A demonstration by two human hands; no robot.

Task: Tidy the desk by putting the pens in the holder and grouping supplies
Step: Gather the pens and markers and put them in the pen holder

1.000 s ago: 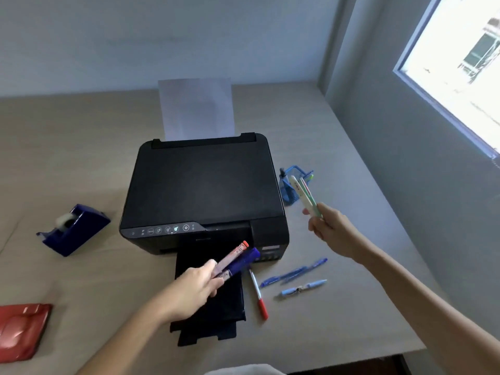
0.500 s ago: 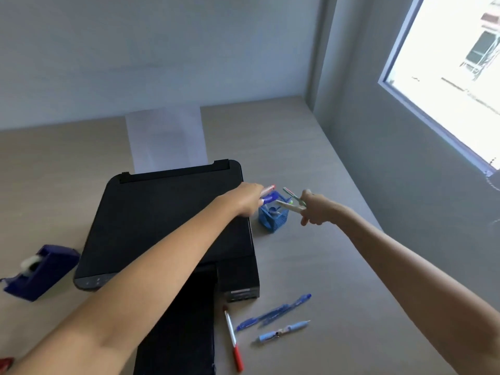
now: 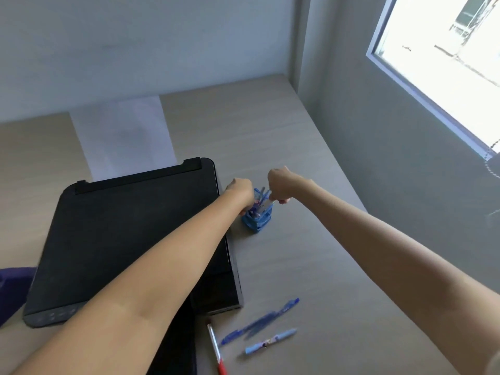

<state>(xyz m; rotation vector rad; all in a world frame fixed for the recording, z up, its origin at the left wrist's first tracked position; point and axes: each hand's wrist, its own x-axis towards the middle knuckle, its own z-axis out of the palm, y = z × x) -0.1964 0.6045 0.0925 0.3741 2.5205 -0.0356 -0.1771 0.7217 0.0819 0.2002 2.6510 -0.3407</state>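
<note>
Nearest, four loose pens (image 3: 259, 324) lie on the tabletop (image 3: 311, 266), long axes slanting, closer to the right arm. Farther off, both hands, left hand (image 3: 239, 194) and right hand (image 3: 284, 184), pinch pens into the blue holder (image 3: 257, 221) beside the printer (image 3: 130, 234).

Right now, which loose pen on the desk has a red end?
The red-tipped pen nearest the printer, white barrel, red end. The other loose pens are blue.

Both bare forearms reach from the lower frame toward its centre. The left hand (image 3: 239, 192) and right hand (image 3: 284, 182) sit close together, knuckles up, fingers curled downward.
</note>
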